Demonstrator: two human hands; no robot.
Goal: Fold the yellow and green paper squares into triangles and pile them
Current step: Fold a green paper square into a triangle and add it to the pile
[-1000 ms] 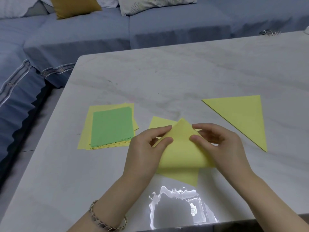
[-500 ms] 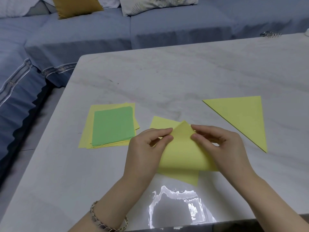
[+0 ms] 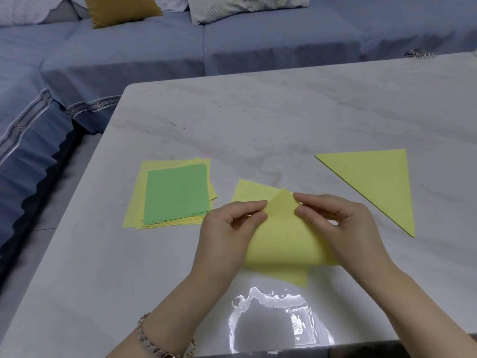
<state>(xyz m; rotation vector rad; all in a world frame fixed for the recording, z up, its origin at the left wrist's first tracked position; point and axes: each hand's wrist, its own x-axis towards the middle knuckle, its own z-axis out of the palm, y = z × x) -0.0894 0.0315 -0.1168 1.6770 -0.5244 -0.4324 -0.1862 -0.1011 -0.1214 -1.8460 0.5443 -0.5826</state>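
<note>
On the marble table (image 3: 284, 112), in the head view, a yellow sheet (image 3: 281, 239) was being folded; its raised corner was pinched by the left hand (image 3: 227, 233) and the right hand (image 3: 340, 223). A folded yellow triangle (image 3: 374, 182) was seen well right, a stack of squares (image 3: 175, 195) left.

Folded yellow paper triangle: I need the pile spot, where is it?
Head view: the folded yellow paper triangle lies flat on the marble table, right of the right hand, untouched.
</note>
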